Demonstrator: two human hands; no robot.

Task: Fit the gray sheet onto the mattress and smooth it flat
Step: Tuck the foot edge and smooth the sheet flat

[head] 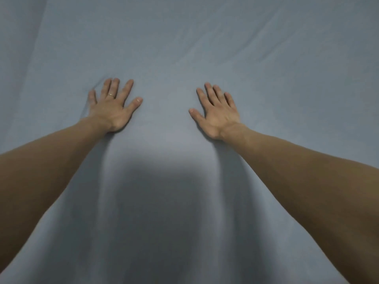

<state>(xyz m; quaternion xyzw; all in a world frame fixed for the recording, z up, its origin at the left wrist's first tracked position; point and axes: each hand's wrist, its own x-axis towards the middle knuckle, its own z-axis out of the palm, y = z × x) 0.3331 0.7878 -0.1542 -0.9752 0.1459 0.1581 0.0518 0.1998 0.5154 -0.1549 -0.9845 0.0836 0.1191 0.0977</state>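
Observation:
The gray sheet (168, 48) fills the whole view and hides the mattress under it. My left hand (113, 107) lies palm down on the sheet, left of centre, fingers spread, a ring on one finger. My right hand (217, 111) presses flat on the sheet to the right of centre, fingers apart. Neither hand holds any cloth. Soft folds run from each wrist down toward me, and a small wrinkle bunches at the left hand's fingertips. Faint creases cross the sheet beyond the hands.
Both bare forearms reach in from the lower corners. A dark shadow (162, 201) falls on the sheet between them. No bed edge or other object shows.

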